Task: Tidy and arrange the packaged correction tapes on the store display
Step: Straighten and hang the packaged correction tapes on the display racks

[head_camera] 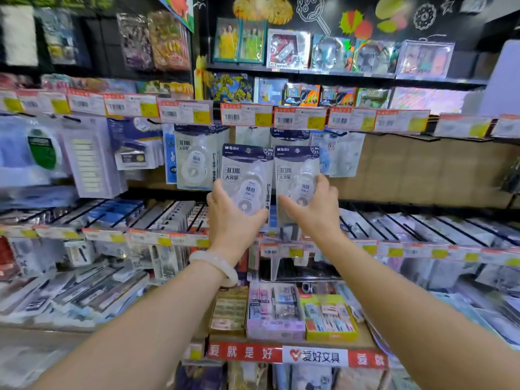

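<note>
I hold up two packaged correction tapes side by side in front of the display. My left hand [230, 218] grips the lower part of the left pack [247, 175], a clear blister with a dark blue header. My right hand [315, 209] grips the matching right pack [295, 170] from below and from the right. Both packs stand upright, their headers just under the row of price tags [270, 116]. More of the same packs hang on a hook [194, 161] to the left, behind my left-hand pack.
Other hanging packs [343, 156] sit to the right on a brown pegboard [422, 170]. Below run rows of pens on slanted hooks [408, 223] and small boxes [275, 311] on a shelf. Upper shelves carry boxed toys [332, 52].
</note>
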Demonstrator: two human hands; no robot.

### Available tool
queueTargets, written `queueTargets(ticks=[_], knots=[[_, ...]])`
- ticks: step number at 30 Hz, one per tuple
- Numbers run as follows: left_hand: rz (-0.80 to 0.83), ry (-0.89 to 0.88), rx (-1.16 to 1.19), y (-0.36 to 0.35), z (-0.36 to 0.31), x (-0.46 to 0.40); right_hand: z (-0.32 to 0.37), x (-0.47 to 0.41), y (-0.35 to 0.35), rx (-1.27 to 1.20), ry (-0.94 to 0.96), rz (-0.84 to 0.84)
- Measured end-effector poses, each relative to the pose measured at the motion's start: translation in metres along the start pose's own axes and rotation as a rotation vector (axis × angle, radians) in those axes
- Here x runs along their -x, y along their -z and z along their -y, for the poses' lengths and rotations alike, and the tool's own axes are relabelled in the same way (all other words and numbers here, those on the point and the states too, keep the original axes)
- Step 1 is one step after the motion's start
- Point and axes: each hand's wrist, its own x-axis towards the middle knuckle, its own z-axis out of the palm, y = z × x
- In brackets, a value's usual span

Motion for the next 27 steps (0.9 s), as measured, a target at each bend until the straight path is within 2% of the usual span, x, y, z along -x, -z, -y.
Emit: queueTargets(ticks=[14,27], knots=[[-0.013,-0.035,-0.020,-0.027,0.005,-0.042,0.000,-0.063,-0.011,0.040,0.092,-0.033],[-0.048,-0.045,-0.033,-0.046,0.009,-0.054,-0.013,-0.069,-0.028,0.073,0.150,-0.109]])
